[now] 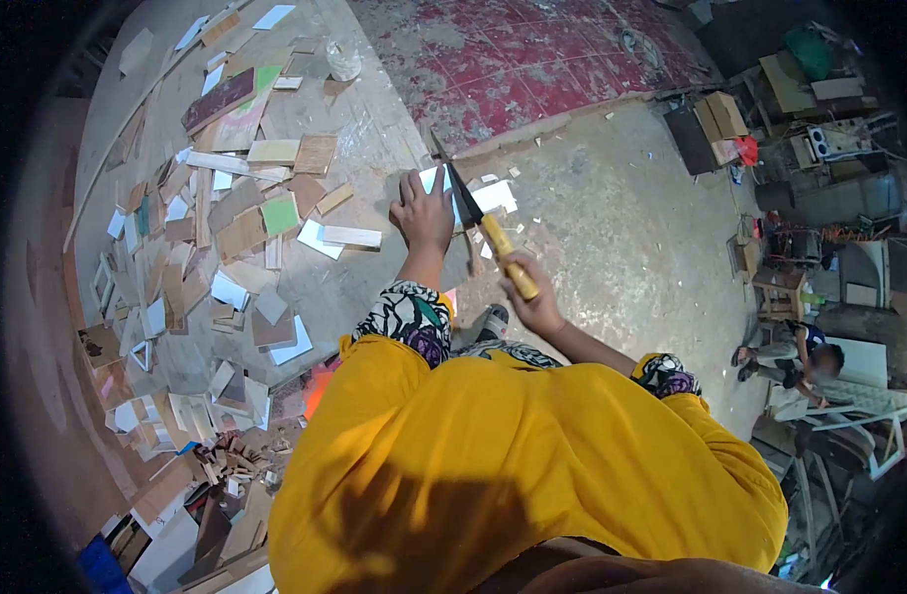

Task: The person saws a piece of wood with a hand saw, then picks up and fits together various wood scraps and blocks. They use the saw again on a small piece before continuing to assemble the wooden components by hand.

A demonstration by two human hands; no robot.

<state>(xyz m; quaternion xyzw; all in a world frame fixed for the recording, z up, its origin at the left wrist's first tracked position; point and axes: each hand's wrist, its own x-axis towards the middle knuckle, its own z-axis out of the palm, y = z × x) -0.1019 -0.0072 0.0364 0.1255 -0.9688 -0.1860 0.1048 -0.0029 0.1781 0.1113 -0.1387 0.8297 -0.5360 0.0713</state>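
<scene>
My right hand (530, 297) is wrapped round the yellow handle of a handsaw (466, 198). Its dark, tapering blade points up and to the left, along the edge of the large wooden worktop (374, 119). Pressed under the fingers of my left hand (426, 211) is a small white board piece (435, 179), which lies at the worktop's edge. In this view the blade overlaps the right side of that piece. My left hand covers part of the board.
Scattered wood and board offcuts (240, 233) cover the worktop's left part. White scraps (495, 196) lie on the concrete floor beyond the blade. A clear plastic cup (342, 61) stands on the worktop. Another person (810, 361) is at the far right, beside a white frame (884, 436).
</scene>
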